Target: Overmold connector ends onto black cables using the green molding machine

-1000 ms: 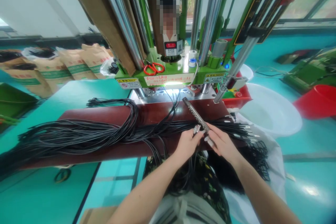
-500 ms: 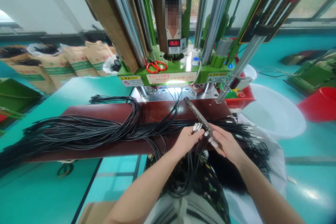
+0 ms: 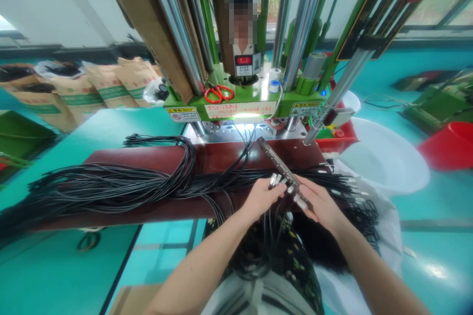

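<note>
My left hand (image 3: 263, 196) is closed on several black cables whose silvery connectors (image 3: 275, 180) stick up between thumb and fingers; the cables hang down over my lap. Beside it, my right hand (image 3: 318, 201) grips the near end of a long metal bar (image 3: 275, 158) with notches along it. The bar slants away from me over the brown board, its far end close to the machine. A few light connectors (image 3: 300, 201) sit along the bar's near end, by my right fingers. A thick bundle of black cables (image 3: 121, 182) lies across the board behind both hands.
A green press (image 3: 221, 108) with steel columns stands ahead, orange-handled scissors (image 3: 219, 93) on its ledge. The brown board (image 3: 111, 157) juts toward me. At right are a white tub (image 3: 391, 157), red bucket (image 3: 451, 145) and white sack (image 3: 388, 236). Paper sacks (image 3: 99, 83) line the back left.
Both hands keep nearly the same place and grip. The connectors in my left hand have shifted slightly, and the camera view has moved a little.
</note>
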The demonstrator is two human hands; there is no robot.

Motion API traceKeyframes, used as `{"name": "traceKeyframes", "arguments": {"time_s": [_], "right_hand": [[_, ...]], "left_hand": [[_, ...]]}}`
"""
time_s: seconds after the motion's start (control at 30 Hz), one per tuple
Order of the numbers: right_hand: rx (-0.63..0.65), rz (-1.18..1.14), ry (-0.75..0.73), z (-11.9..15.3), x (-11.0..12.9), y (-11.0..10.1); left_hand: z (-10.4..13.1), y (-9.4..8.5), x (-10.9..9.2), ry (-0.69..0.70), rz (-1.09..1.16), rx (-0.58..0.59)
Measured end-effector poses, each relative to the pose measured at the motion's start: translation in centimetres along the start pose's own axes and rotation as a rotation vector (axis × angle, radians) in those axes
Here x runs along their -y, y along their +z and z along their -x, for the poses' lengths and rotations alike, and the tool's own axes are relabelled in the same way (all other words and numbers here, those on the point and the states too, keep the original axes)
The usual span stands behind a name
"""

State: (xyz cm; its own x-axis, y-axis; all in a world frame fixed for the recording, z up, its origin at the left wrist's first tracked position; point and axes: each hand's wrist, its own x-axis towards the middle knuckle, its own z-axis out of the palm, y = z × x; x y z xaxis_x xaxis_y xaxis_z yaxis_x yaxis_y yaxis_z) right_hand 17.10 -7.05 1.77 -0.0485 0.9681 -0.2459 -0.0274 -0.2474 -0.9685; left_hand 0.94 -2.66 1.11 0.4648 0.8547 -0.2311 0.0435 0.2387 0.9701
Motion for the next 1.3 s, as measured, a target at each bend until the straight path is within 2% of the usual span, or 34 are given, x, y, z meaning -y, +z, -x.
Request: {"name": "traceKeyframes", "arguments": {"time_s": [0.27, 0.43, 0.67, 0.8, 0.93, 1.03, 1.2, 1.3], "right_hand": [[0.058, 0.039, 0.041, -0.1, 0.3, -0.4], [0.027, 0.076, 0.042, -0.1, 0.4, -0.3], [0.077, 0.201, 0.024, 0.1, 0.5, 0.2], [0.055, 0.161, 0.015, 0.1, 0.4, 0.5], [0.009, 0.082, 0.023, 0.0, 0.1, 0.1], [0.011, 0.065, 0.019, -0.1, 0.1, -0.2], [0.103, 0.142, 0.049, -0.1, 0.3, -0.6], [0.126, 0.161, 0.056, -0.2, 0.3, -0.8]], "left_hand": [[0.0, -0.1, 0.2, 0.002, -0.023, -0.038], [-0.1, -0.1, 0.6, 0.026, -0.04, -0.044], [-0.1, -0.3, 1.0, 0.068, -0.054, -0.045], [0.1, -0.3, 0.8, 0.111, -0.083, -0.076], [0.4, -0.2, 0.5, 0.046, 0.051, -0.202], [0.5, -0.2, 0.6, 0.062, 0.09, -0.264], [0.4, -0.5, 0.6, 0.143, -0.164, -0.104], [0.4, -0.6, 0.3, 0.127, -0.146, -0.049]]}}
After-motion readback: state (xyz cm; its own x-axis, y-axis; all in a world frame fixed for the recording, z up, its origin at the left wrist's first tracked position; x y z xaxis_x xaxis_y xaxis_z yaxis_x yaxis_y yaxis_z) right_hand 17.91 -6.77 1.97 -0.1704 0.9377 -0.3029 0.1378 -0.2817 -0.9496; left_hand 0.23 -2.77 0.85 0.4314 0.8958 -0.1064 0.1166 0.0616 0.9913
